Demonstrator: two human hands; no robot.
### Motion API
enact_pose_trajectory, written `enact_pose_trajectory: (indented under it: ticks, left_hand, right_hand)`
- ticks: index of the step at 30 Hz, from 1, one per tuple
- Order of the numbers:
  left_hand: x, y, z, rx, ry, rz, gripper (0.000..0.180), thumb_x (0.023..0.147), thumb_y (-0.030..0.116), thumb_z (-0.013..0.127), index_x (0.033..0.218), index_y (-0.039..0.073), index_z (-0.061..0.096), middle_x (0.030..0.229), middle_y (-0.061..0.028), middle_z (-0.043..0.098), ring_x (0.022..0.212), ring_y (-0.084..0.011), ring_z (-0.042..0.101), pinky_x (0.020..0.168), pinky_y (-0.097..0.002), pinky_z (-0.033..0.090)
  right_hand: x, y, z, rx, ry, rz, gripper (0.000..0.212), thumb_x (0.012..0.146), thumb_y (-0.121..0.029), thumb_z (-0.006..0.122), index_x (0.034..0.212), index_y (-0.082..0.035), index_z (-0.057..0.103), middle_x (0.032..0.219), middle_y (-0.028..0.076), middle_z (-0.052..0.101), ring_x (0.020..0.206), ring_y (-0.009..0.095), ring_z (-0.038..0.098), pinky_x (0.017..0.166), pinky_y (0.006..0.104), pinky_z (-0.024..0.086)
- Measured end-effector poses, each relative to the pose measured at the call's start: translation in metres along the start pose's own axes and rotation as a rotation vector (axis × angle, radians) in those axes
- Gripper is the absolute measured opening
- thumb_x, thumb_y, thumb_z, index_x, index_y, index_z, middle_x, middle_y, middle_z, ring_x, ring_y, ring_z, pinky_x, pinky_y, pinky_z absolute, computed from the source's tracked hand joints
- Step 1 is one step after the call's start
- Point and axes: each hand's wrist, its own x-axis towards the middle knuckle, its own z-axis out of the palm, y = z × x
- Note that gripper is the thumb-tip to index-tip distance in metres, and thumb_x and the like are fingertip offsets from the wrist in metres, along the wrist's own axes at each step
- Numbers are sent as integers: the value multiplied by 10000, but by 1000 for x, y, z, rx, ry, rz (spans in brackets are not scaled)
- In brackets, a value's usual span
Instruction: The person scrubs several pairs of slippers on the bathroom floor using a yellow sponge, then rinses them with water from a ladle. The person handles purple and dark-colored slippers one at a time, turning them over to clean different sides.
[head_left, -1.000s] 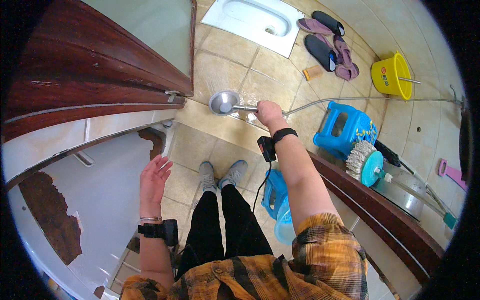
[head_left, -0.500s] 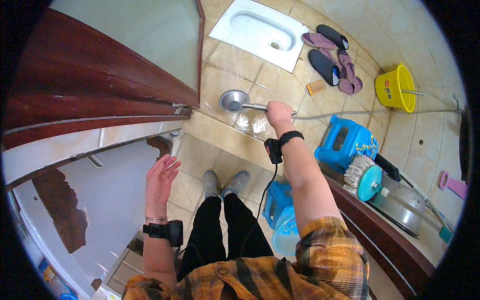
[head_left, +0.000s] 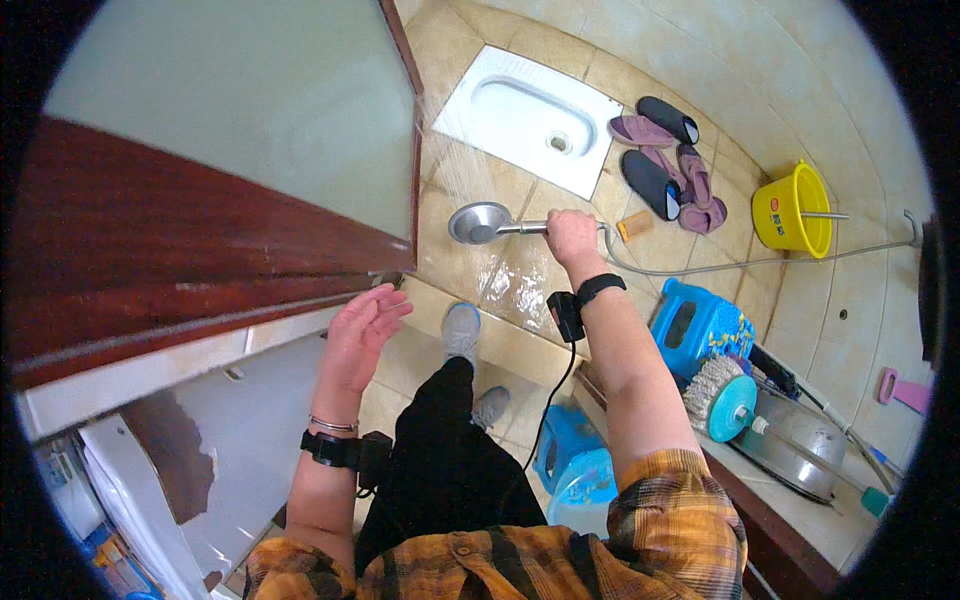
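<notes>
My right hand point(head_left: 574, 236) is wrapped round the handle of a silver shower head point(head_left: 478, 223), held above the wet tiled floor. Fine jets of water spray from it toward the far left, near the white squat toilet point(head_left: 535, 115). From the handle a grey metal hose point(head_left: 690, 270) runs to the right wall. Empty and with its fingers apart, my left hand point(head_left: 364, 335) is raised beside the lower edge of the dark red door point(head_left: 200, 230). One of my shoes point(head_left: 461, 333) is on the raised step point(head_left: 500, 345).
Several slippers point(head_left: 650, 185) and a small wooden-looking block point(head_left: 635, 226) lie right of the toilet. A yellow bucket point(head_left: 775, 215) stands by the wall. Nearer are blue stools point(head_left: 690, 320), a round mop point(head_left: 722, 398) and a metal pot point(head_left: 800, 445).
One foot has stepped forward onto the raised step. My left hand has moved up toward the door. The shower head now points farther forward, and the door looks nearer.
</notes>
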Motion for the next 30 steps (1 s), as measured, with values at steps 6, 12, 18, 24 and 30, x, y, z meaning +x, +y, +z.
enact_pose_trajectory:
  ticks: [6, 12, 18, 24, 30]
  left_hand:
    - [76, 31, 43, 17, -26, -108, 373, 980, 223, 536, 1281, 3, 537, 1212, -147, 629, 1099, -278, 623, 921, -362, 503]
    - [126, 72, 89, 24, -19, -201, 281, 993, 200, 529, 1206, 27, 594, 1152, -101, 663, 1044, -205, 644, 865, -312, 500]
    - [152, 81, 125, 30, 14, -236, 285, 1002, 189, 506, 1237, 43, 574, 1154, -99, 660, 1046, -208, 643, 849, -323, 508]
    - [154, 64, 159, 44, 28, -295, 288, 1007, 168, 484, 1256, 40, 553, 1191, -104, 638, 1041, -227, 641, 847, -342, 512]
    - [141, 38, 195, 90, 40, -322, 298, 985, 172, 520, 1244, 30, 562, 1175, -115, 644, 1061, -254, 639, 859, -363, 526]
  right_hand:
    - [68, 16, -41, 15, 24, 38, 160, 857, -203, 577, 886, -98, 694, 864, 108, 704, 853, 288, 680, 779, 468, 511]
    - [113, 32, -87, 52, -4, 43, 168, 860, -160, 540, 879, -98, 696, 861, 114, 709, 851, 294, 685, 786, 480, 512]
    - [108, 54, -123, 155, -145, 133, 184, 854, -236, 611, 920, -93, 706, 908, 133, 719, 887, 297, 698, 800, 444, 531]
    - [75, 102, -121, 254, -205, 233, 280, 850, -332, 659, 941, -69, 695, 908, 163, 705, 884, 325, 688, 782, 437, 546]
    - [29, 159, -105, 322, -251, 368, 299, 854, -349, 652, 952, -71, 705, 936, 175, 703, 901, 336, 686, 795, 440, 545]
